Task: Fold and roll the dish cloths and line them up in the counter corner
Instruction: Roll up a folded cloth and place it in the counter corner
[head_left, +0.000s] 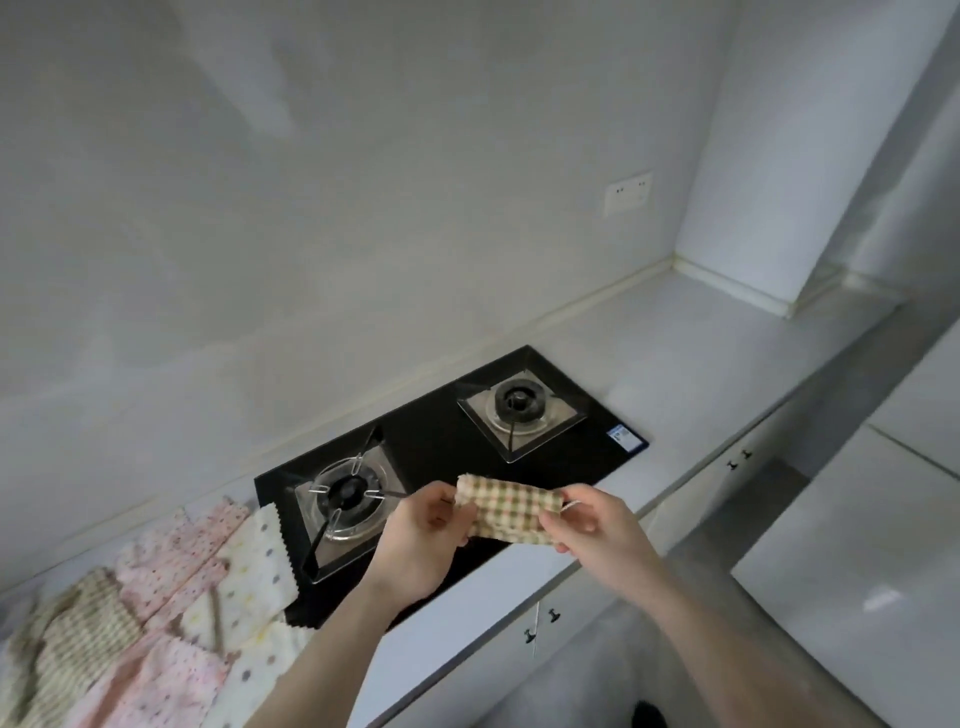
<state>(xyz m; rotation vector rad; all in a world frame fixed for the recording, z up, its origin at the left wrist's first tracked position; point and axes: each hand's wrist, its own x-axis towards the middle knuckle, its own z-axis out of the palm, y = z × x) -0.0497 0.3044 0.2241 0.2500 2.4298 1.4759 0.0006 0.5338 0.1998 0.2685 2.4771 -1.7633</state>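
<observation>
Above the front edge of the black glass hob, both hands hold one folded checked dish cloth level in the air. The left hand grips the cloth's left end, fingers curled under it and thumb on top; the right hand pinches the right end between thumb and curled fingers. Both bare forearms reach in from the lower edge of the view, and the cloth touches neither hob nor counter.

Below lies a pale grey countertop that runs along a plain grey wall to a corner at the right, where a boxed white column stands. A white double socket is set in the wall near that column. White cabinet doors with small dark handles sit under the counter.

On the hob, the left burner carries a metal pan support, and the right burner sits further back. At the left, a heap of loose cloths spreads over the counter: a beige striped cloth, a pink spotted cloth and a cream dotted cloth whose edge overlaps the hob's left side.
</observation>
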